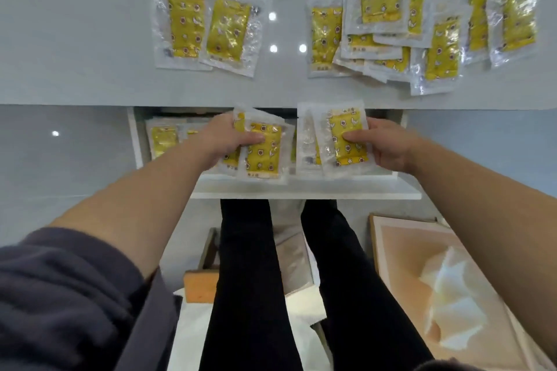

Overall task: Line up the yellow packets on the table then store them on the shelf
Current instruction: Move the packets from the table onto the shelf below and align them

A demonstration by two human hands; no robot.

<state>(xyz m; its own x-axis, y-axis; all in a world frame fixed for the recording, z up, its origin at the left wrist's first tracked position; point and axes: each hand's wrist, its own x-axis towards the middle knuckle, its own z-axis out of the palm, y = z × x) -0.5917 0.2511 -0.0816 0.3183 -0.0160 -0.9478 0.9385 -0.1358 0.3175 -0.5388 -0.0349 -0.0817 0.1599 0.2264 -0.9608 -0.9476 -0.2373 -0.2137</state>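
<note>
Holding packets over the shelf (304, 190), both hands are seen below the table's front edge. The left hand (229, 138) is clamped on a small stack of yellow packets (262, 150), thumb pressed on top. The right hand (382, 144) is clamped on a second stack (346, 141), thumb on the yellow print. Both stacks are kept just beside each other, with a narrow gap between them, above the white shelf board. More stored packets (164, 138) are seen at the shelf's left end, near the side wall, partly hidden by the left wrist.

On the table (75, 39), two packets (205, 30) are laid side by side, slightly overlapping, with bare surface to their left. A loose overlapping pile (379, 24) is spread at the right, with two more packets (506, 21) near the far right edge. Open tabletop is left between the pair and the pile.

Below the shelf, dark-trousered legs (250, 280) are seen, with an orange block (200, 286) beside the left leg and a peach box with white paper (446, 289) to the right.
</note>
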